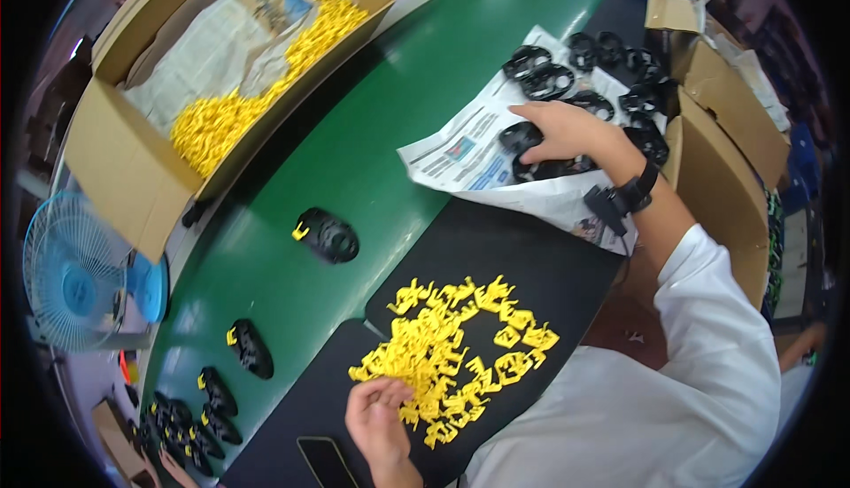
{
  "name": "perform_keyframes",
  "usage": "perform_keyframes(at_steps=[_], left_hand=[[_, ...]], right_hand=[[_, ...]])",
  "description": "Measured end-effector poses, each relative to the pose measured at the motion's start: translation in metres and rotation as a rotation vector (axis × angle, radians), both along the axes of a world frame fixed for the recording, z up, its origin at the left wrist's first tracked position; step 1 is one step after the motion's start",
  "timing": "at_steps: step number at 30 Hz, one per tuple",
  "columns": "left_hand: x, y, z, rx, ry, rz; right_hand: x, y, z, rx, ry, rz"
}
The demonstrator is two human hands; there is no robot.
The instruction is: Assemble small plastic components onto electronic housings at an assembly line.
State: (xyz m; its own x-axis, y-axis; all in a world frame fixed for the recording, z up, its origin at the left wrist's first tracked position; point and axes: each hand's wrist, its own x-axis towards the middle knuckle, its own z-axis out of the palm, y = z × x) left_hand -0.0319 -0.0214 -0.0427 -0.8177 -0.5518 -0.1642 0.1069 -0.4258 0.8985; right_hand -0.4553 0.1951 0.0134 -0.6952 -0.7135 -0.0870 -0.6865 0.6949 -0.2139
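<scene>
My right hand reaches over a newspaper sheet at the upper right. Its thumb and fingers close around a black rounded plastic shell. More black shells lie around it on the paper. Low in the middle, my left hand has its fingers curled in at the edge of a pile of small yellow plastic pieces on a black mat. Whatever those fingertips hold, if anything, is too small to make out. One black shell with a yellow piece at its end rests alone on the green surface.
A large cardboard box with yellow pieces and paper stands at the upper left. Several black shells with yellow ends gather at the lower left, near another person's hand. A phone, a blue fan and an open carton surround the workplace.
</scene>
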Motion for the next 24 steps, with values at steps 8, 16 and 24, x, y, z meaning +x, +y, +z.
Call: perform_keyframes(at_steps=[8,16,24], left_hand=[[0.000,0.022,0.001,0.317,0.043,-0.302],[0.010,0.040,0.004,0.549,-0.063,-0.216],[0.040,0.044,-0.025,0.344,0.049,0.094]], right_hand=[[0.128,-0.061,0.077,-0.371,-0.100,0.666],[0.228,-0.088,0.018,-0.576,-0.881,1.274],[0.197,-0.137,-0.062,-0.257,0.008,0.752]])
